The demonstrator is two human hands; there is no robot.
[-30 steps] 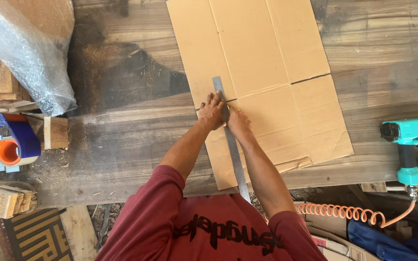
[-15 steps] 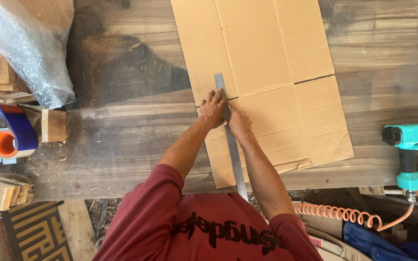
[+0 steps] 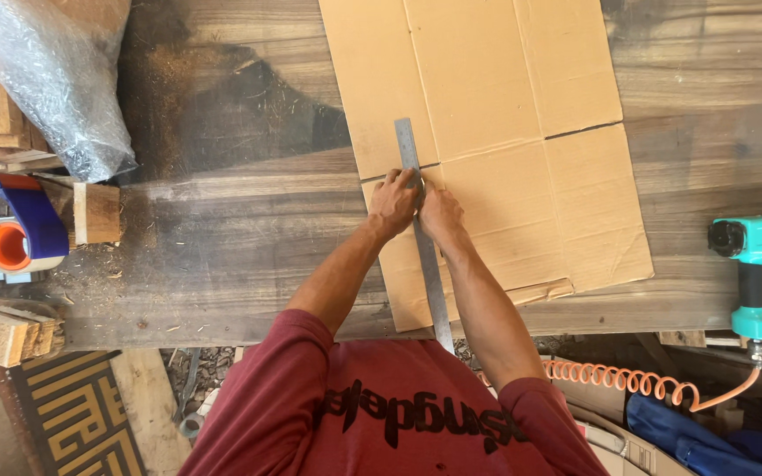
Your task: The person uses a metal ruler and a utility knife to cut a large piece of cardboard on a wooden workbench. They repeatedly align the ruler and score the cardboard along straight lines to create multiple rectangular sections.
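So the long flat steel ruler (image 3: pixel 422 240) is lying lengthwise down the flattened brown cardboard sheet (image 3: pixel 504 132), right along 1 of its fold creases, with its near end sticking out past the edge of the dark weathered plank table (image 3: pixel 222 256). My guess is it's sitting there as a straightedge along that line. The left hand (image 3: pixel 393 204) is pressing down on the ruler's left side, fingers curled over its edge and flattened on it, so it's pinning it more than gripping it. The right hand (image 3: pixel 439 214) is snug against the ruler's right edge, fingers closed up; it's probably holding something small against the edge, but I can't tell what, or whether there's anything in there at all. Both forearms are reaching forward and angling in, so the 2 hands are nearly touching over the ruler. Off to the right, well apart, a teal pneumatic nail gun (image 3: pixel 751 264) is sitting with its orange coiled hose (image 3: pixel 628 381).
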